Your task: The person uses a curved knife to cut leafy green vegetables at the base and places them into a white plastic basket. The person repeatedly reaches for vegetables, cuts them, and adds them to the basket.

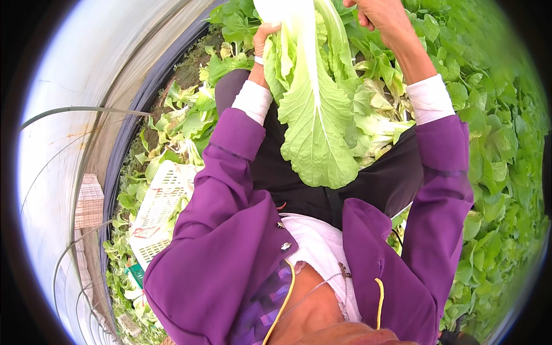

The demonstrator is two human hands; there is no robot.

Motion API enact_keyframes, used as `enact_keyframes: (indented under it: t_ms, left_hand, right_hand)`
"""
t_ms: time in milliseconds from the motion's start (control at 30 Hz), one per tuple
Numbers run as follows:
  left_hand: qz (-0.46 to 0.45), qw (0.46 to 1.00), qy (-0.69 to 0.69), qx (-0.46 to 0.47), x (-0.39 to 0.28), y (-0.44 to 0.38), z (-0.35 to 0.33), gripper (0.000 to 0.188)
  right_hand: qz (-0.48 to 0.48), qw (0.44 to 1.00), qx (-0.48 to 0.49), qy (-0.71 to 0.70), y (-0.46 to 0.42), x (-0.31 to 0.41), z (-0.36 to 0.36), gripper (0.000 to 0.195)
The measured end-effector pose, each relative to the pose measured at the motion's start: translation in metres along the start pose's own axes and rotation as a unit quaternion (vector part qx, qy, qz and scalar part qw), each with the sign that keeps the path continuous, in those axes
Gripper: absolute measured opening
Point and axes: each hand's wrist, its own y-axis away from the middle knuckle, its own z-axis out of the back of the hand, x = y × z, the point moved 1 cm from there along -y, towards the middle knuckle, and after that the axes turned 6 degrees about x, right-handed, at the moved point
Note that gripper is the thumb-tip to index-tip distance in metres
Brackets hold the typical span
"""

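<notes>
My left hand (264,36) grips a large head of leafy greens (317,116) with thick white stalks, near the top edge of the view. Its stalk end points away from me, and a broad pale-green leaf hangs down over my lap. My right hand (374,14) is to the right of the greens, apart from them, with its fingers curled; the fingertips are partly cut off by the top edge, and whether they hold anything is not visible. Trimmed, yellowing leaves (379,125) lie beyond my right thigh.
Dense leafy plants (491,151) grow along the right. At the left stands a white perforated plastic crate (151,215) among loose leaves, with a green container (136,275) below it. Farther left run a dark sheet edge (144,82) and the hooped plastic wall (64,86) of a greenhouse tunnel.
</notes>
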Motion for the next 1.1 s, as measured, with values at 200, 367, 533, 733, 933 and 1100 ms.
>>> enact_keyframes:
  t_ms: [200, 367, 533, 733, 933, 1100]
  left_hand:
    - [-0.019, 0.996, -0.086, 0.016, -0.005, 0.007, -0.018, 0.047]
    - [-0.030, 0.988, -0.145, -0.053, -0.011, 0.015, -0.019, 0.056]
    - [-0.066, 0.976, -0.173, -0.116, -0.031, 0.031, -0.039, 0.055]
    - [-0.204, 0.883, -0.397, -0.145, -0.051, 0.084, -0.096, 0.044]
    - [-0.345, 0.840, -0.344, -0.240, -0.053, 0.152, -0.135, 0.058]
    - [-0.391, 0.846, -0.186, -0.311, -0.088, 0.265, -0.150, 0.036]
  right_hand:
    - [0.035, 0.993, 0.105, -0.041, -0.001, -0.006, -0.020, 0.022]
    - [-0.001, 0.998, 0.062, -0.020, -0.014, -0.008, -0.043, 0.024]
    - [0.021, 0.997, 0.063, -0.043, -0.022, 0.005, -0.078, 0.023]
    - [0.099, 0.986, 0.116, -0.070, -0.028, 0.010, -0.140, 0.032]
    - [0.103, 0.943, 0.308, -0.071, -0.008, 0.048, -0.208, 0.034]
    - [0.085, 0.887, 0.453, -0.010, 0.018, 0.083, -0.277, 0.035]
